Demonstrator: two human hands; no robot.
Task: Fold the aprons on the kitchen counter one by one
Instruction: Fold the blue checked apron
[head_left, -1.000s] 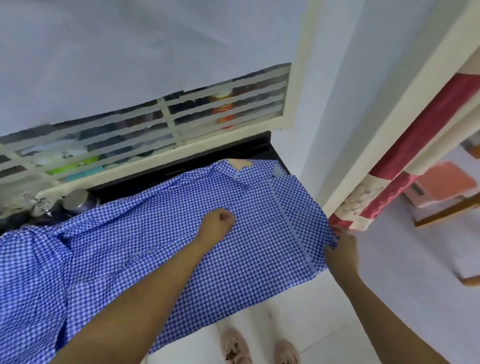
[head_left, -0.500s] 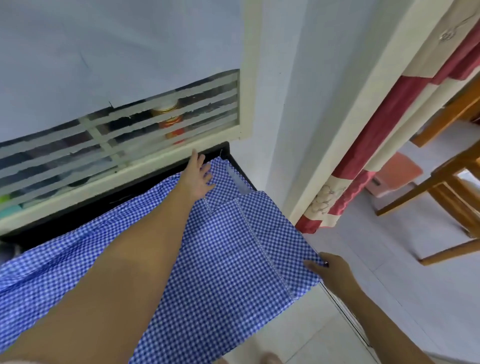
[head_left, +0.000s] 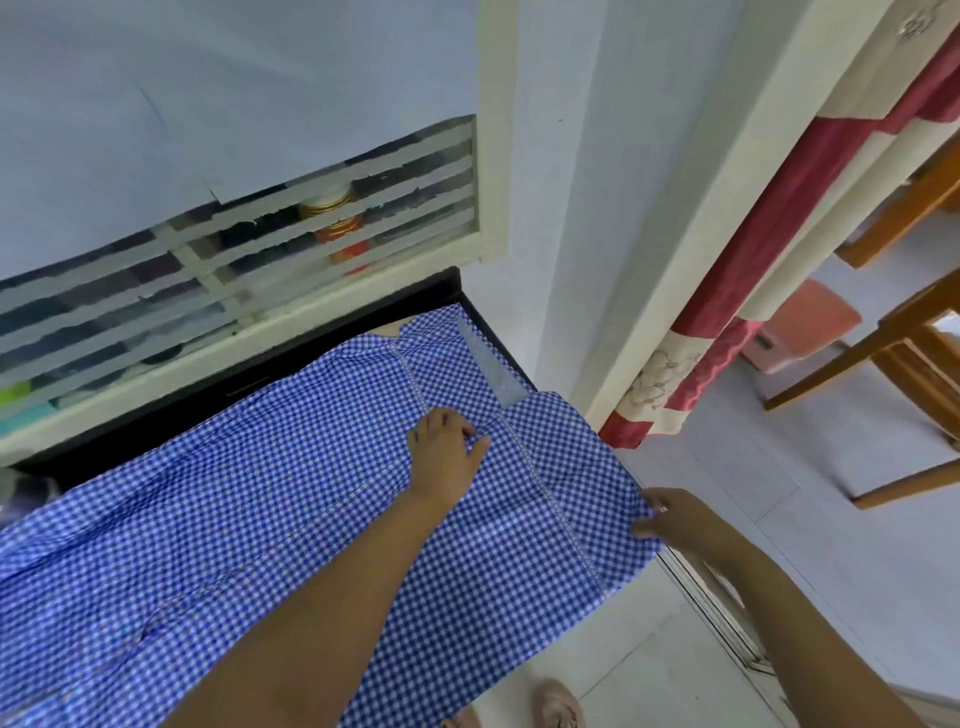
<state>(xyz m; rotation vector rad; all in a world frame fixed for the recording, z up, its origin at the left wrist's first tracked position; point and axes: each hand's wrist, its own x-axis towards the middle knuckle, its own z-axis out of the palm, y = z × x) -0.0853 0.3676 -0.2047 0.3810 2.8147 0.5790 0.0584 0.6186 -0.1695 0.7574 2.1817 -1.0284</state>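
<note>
- We find the apron (head_left: 291, 499), blue gingham, lying spread across the dark tabletop (head_left: 223, 387). Its near edge hangs over the front and its pale strap (head_left: 491, 364) lies at the far right corner.
- The left hand (head_left: 447, 457) rests on the cloth just beside the stitched seam. Its grip is wide, with the fingers loosely spread and pressing down and nothing held.
- The right hand (head_left: 670, 519) is at the apron's right edge. Its grip is narrow and pinches the hem there.
- We judge the step in hand to be smoothing and squaring this first apron; no fold is made yet.
- The next move calls for the right hand to carry its edge leftward over the cloth while the left hand pins the middle. The overhang may drag the fabric off.
- Against the frame half a second ago, the left hand has drawn back from the far edge near the window grille (head_left: 322, 244) to the seam. The right hand keeps its pinch on the same edge.
- Outward we note a red curtain (head_left: 727, 291) and a wooden chair (head_left: 909, 332) to the right.
</note>
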